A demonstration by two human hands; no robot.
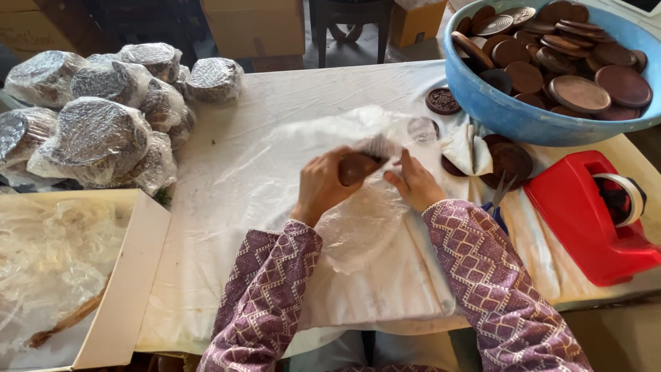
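My left hand [323, 184] grips a round brown wooden disc [356, 167] over a sheet of clear plastic wrap [358, 227] spread on the white-covered table [227, 227]. My right hand [415, 183] pinches the plastic wrap at the disc's right edge; the film bunches and blurs just above the disc. Both sleeves are purple with a pale zigzag pattern.
A blue basin [509, 110] heaped with brown discs stands at the back right, with loose discs [509, 160] and scissors [499, 193] below it. A red tape dispenser [592, 213] sits at the right. Plastic-wrapped bundles [96, 131] pile up at the left above a cardboard box [131, 289].
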